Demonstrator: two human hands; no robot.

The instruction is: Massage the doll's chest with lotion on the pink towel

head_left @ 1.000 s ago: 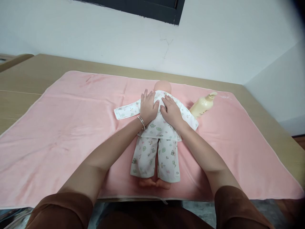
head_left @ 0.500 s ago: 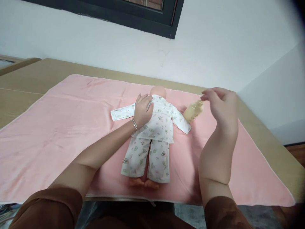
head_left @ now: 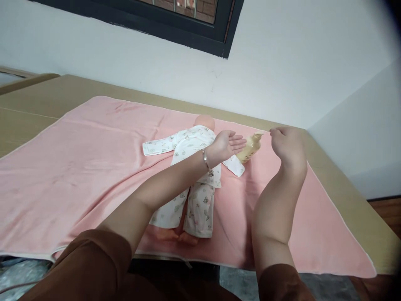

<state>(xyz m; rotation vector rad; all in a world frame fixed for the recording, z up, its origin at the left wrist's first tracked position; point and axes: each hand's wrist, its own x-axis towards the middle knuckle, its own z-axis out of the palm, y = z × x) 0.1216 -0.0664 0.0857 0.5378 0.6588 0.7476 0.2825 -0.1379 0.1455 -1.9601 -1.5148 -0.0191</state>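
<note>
My left hand (head_left: 228, 145) is open, palm up with fingers stretched to the right, held above the chest and sleeve of a baby doll (head_left: 188, 144) in white printed pyjamas. A pale yellow bottle (head_left: 249, 149) with a narrow top stands just past those fingertips, by the doll's sleeve. The left hand covers part of it. My right hand (head_left: 287, 144) hovers on the bottle's right, a small gap from its top. Its fingers are curled together, and what they hold, if anything, is hidden. The doll lies flat, its bare feet toward me.
A pink blanket (head_left: 103, 138) covers much of the wooden table (head_left: 94, 85), with a fold left of the doll. Behind the table rises a white wall (head_left: 275, 71) with a dark window frame (head_left: 203, 33). Clear plastic (head_left: 21, 276) shows below the table's edge.
My left hand has lifted off the doll's chest, moved right toward the bottle and turned palm up. My right hand has drawn slightly away from the bottle's top. The blanket has creased on the left.
</note>
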